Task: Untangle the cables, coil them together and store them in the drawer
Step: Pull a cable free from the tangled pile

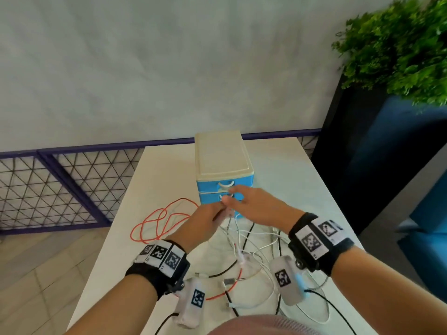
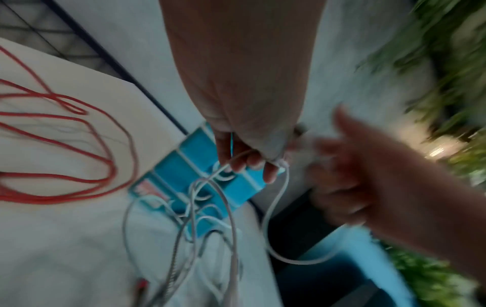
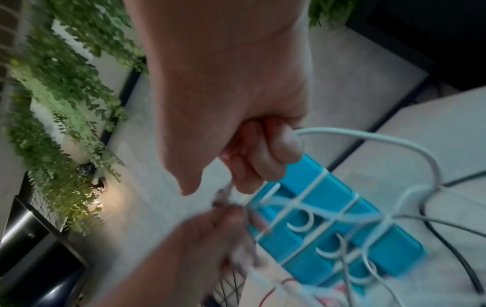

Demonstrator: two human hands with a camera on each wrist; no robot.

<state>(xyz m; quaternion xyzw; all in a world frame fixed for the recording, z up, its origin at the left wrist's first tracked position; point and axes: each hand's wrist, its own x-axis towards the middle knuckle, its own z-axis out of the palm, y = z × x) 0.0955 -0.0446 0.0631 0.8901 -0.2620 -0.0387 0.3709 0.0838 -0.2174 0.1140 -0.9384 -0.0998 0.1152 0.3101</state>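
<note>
The cables (image 1: 244,247) lay in a loose tangle on the white surface (image 1: 154,180), right in front of the drawer box (image 1: 223,170). They were thin and round like strings. Some were smooth and white, some were black, and 1 looked silver and bumpy like a tiny spring. A red cable (image 1: 159,221) lay in big soft loops to the left of the pile, and part of it ran under the other cables.

A white cable (image 2: 273,207) was lifted up off the pile. It bent in a long curve between the 2 hands.

The left hand (image 1: 205,217) was up above the tangle, just in front of the blue drawers. Its grip was closed on the white cable, with the fingers (image 2: 249,164) curled and the cord pinched near its end. The right hand (image 1: 256,205) was just beside it, reaching toward the left. In the right wrist view, its lower fingers (image 3: 281,145) were curled around the same white cable, while the head view showed other fingers held out straight. Both hands were blurry.

The drawer box was plastic, with a cream top and blue drawers that had curved white handles. The drawers looked shut. A leafy green plant (image 1: 401,47) stood to the right, and a wire fence (image 1: 63,187) stood to the left.
</note>
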